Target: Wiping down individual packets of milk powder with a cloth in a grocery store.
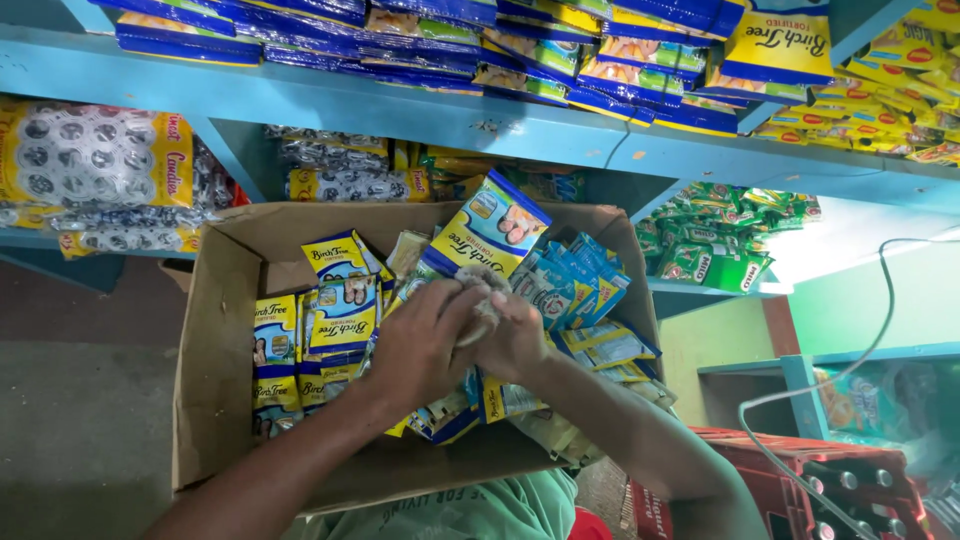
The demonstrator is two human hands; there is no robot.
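Cardboard box (215, 400) holds many yellow and blue sachets (340, 320), so lots look left to sort. The left hand (425, 345) and right hand (515, 335) are pressed together, squeezing one sachet strip (487, 240) above the box. Blue shelves (400, 110) already hold piles.

1. Running across the top: blue shelves (420, 115), painted and chipped in spots, sagging under stacked packets (560, 50).
2. Lying below at left: a grey floor (80, 430), dim and bare-looking.
3. Showing at right: a pale green wall (870, 300), catching bright light near its upper edge.
4. Standing at lower right: a red crate (800, 480), with a white cable (860, 360) hanging in front of it.
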